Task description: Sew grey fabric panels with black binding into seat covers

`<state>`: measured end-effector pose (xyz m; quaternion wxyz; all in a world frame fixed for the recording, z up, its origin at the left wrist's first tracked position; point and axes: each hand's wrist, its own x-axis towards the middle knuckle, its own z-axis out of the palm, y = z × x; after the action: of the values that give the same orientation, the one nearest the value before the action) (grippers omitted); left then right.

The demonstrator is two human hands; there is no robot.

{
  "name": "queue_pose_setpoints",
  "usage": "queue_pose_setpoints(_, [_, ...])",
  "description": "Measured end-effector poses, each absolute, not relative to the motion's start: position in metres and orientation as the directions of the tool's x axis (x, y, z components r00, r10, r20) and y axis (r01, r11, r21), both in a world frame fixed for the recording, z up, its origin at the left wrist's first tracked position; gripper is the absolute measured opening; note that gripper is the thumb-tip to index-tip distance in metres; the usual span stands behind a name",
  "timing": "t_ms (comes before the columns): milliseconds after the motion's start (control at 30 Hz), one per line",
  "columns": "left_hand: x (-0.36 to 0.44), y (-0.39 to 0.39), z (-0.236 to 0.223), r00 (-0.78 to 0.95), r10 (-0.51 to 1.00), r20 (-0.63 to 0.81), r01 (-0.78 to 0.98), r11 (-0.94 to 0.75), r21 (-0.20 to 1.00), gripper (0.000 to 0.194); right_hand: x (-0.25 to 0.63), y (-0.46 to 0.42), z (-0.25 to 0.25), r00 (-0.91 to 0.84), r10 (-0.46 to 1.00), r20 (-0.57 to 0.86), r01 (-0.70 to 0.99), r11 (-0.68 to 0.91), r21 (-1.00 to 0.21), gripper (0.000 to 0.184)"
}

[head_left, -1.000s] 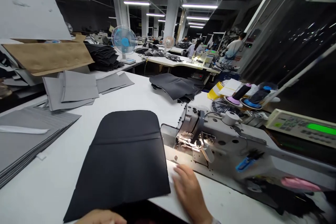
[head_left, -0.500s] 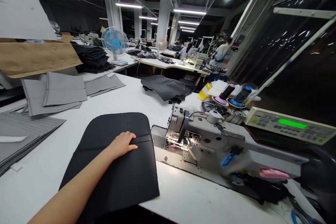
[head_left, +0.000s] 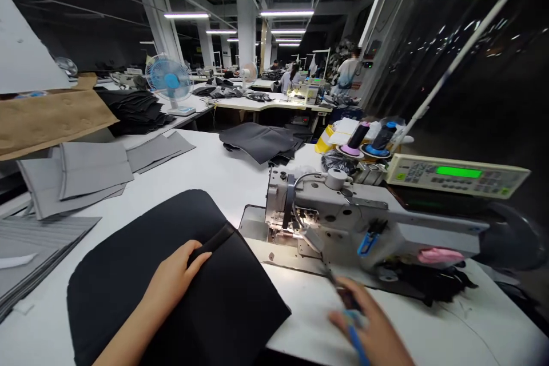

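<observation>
A black fabric panel (head_left: 240, 314) with a rounded top edge is laid flat on a white worktable (head_left: 206, 174) at the lower left of the frame, and a narrow raised band (head_left: 212, 244) is seen running diagonally across it. The left hand (head_left: 174, 269) is pressed on the panel just below that band, its fingers held close together and lying flat, with the fingertips touching the band. At the lower right, the right hand (head_left: 371, 320) is kept off the panel, over the white table just in front of a sewing machine (head_left: 326, 206). Its fingers (head_left: 358, 303) are curled around blue-handled scissors (head_left: 354, 334), although the exact grip is blurred and cannot be told. The panel is placed just left of the machine's needle area. Grey fabric panels (head_left: 92, 170) are spread at the left of the table, and a grey stack (head_left: 38, 240) is laid at the far left edge. A pile of black fabric (head_left: 257, 142) is placed farther up the table at centre. Thread cones (head_left: 358, 136) are stood behind the machine, beside a control unit with a green display (head_left: 457, 172).
</observation>
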<state>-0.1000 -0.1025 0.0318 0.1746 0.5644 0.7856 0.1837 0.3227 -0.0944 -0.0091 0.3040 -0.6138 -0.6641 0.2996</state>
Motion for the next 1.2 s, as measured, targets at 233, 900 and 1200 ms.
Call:
queue_pose_setpoints(233, [-0.099, -0.137, 0.042, -0.316, 0.944, 0.098, 0.804, 0.212, 0.555, 0.044, 0.201, -0.074, 0.024, -0.447, 0.893, -0.056, 0.523, 0.211, -0.826, 0.063])
queue_pose_setpoints(900, [-0.093, -0.138, 0.048, -0.230, 0.972, 0.046, 0.747, 0.146, 0.649, 0.043, 0.196, -0.073, 0.035, -0.443, 0.896, -0.018, 0.471, 0.215, -0.856, 0.026])
queue_pose_setpoints(1200, [-0.087, -0.135, 0.045, -0.123, 0.992, -0.017, 0.730, 0.102, 0.676, 0.039, 0.187, -0.070, 0.034, -0.425, 0.905, 0.019, 0.478, 0.243, -0.844, 0.027])
